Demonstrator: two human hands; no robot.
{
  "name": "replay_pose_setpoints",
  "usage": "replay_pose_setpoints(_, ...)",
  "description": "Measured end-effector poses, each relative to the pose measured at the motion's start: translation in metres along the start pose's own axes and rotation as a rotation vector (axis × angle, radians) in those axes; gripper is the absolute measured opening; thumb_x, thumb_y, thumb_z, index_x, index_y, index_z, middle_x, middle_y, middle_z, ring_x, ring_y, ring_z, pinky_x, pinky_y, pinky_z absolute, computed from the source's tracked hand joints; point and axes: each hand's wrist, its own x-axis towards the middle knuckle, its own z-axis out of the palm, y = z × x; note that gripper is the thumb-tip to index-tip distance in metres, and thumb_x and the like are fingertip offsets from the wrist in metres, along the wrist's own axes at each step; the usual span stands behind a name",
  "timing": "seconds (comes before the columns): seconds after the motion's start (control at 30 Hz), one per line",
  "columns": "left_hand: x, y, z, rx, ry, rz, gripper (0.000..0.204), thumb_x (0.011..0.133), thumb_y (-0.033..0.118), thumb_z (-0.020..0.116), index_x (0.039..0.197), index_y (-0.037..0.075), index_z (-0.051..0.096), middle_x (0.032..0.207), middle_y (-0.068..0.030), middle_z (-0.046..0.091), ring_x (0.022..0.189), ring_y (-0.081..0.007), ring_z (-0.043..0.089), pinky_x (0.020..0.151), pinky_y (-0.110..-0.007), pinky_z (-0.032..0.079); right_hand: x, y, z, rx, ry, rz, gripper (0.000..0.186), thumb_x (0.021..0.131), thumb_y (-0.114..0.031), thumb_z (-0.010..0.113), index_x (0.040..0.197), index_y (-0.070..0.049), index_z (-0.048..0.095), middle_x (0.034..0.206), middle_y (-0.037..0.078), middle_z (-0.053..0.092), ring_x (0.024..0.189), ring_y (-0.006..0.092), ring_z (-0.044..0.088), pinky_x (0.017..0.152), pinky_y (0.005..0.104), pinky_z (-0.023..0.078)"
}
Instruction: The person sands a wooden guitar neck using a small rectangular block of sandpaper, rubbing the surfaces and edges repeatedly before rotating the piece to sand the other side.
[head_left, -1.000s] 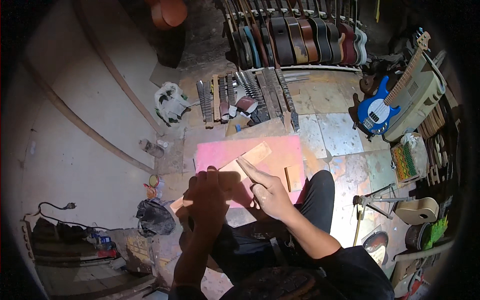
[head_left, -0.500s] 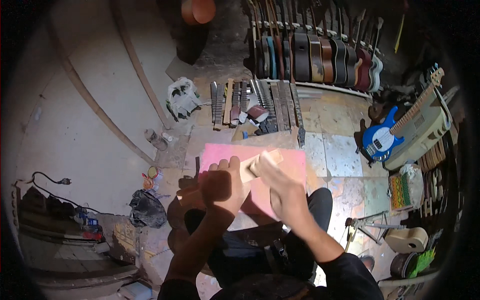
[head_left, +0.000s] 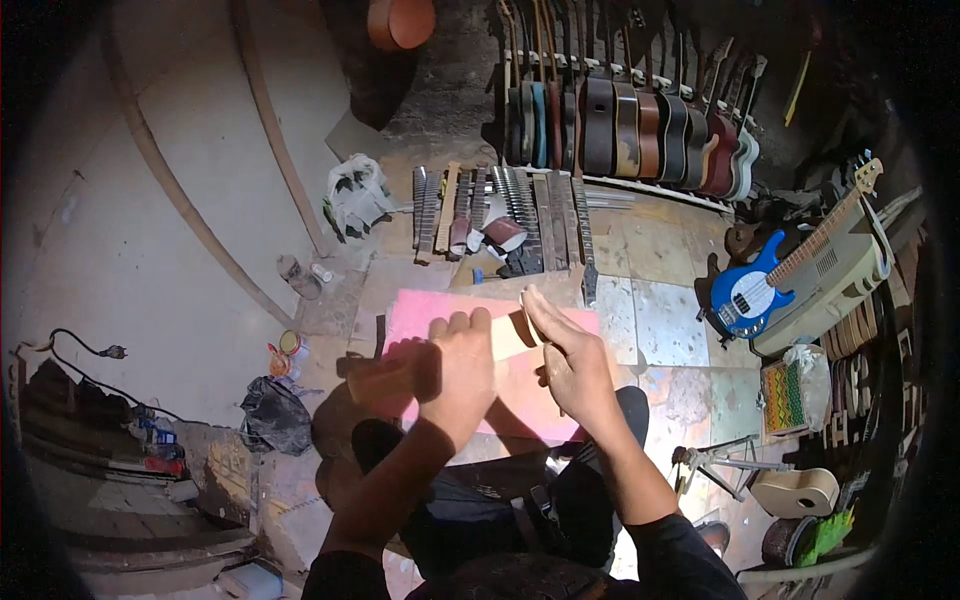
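Note:
A pale strip of wood (head_left: pixel 511 338) lies across a pink board (head_left: pixel 420 305) in front of my lap. My left hand (head_left: pixel 461 375) is closed over the strip, with its knuckles up and fingers curled. Beyond that hand, the strip's left part sits in shadow. My right hand (head_left: pixel 580 370) is at the strip's right end, turned on edge with its fingers long and pressed together. A thin light edge shows at its fingertips; what it holds is hidden.
Several guitar necks (head_left: pixel 545 215) and rolls of sandpaper (head_left: pixel 505 234) lie ahead on the floor. Behind them stands a rack of guitars (head_left: pixel 625 130). A blue bass guitar (head_left: pixel 755 290) leans at right. A black plastic bag (head_left: pixel 277 415) lies at left.
My right hand has gone from a blurred, flatter pose over the strip to an on-edge pose at its right end. My left hand keeps its hold. The whole view has shifted slightly.

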Motion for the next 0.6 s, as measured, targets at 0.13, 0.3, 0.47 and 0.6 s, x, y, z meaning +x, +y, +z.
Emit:
replay_pose_setpoints(0.13,0.000,-0.017,0.002,0.000,0.037,-0.075,0.030,0.069,0.022,0.080,0.092,0.009,0.067,0.086,-0.0132,0.070,0.082,-0.0359,0.070,0.072,-0.047,0.057,-0.025,0.019,0.034,0.600,-0.135,0.454,0.067,0.096,0.007,0.041,0.160,-0.012,0.047,0.109,0.005,0.071,0.068,0.0084,0.062,0.065,0.0254,0.060)
replay_pose_setpoints(0.3,-0.021,-0.042,-0.006,0.159,0.042,-0.043,0.020,0.077,0.020,0.073,0.091,0.013,0.062,0.081,-0.0067,0.066,0.077,-0.0302,0.070,0.063,-0.044,0.058,-0.038,0.080,0.068,-0.254,-0.059,-0.030,0.058,0.092,0.006,0.054,0.148,-0.007,0.059,0.144,0.020,0.063,0.129,0.0340,0.065,0.093,0.0407,0.062)
replay_pose_setpoints(0.47,-0.025,-0.034,-0.010,0.283,-0.027,-0.130,0.018,0.081,0.020,0.067,0.096,0.014,0.060,0.084,-0.0079,0.065,0.079,-0.0296,0.070,0.062,-0.044,0.058,-0.036,0.100,0.077,-0.296,0.049,0.265,0.059,0.089,0.005,0.057,0.145,-0.013,0.063,0.142,0.018,0.063,0.112,0.0373,0.072,0.096,0.0436,0.060)
replay_pose_setpoints(0.6,-0.026,-0.043,0.009,0.388,-0.205,-0.280,0.019,0.080,0.020,0.065,0.098,0.013,0.060,0.087,-0.0087,0.066,0.078,-0.0316,0.070,0.062,-0.047,0.057,-0.039,0.110,0.073,-0.348,0.063,0.134,0.059,0.088,-0.001,0.062,0.145,-0.017,0.064,0.129,0.020,0.069,0.090,0.0405,0.074,0.081,0.0508,0.060)
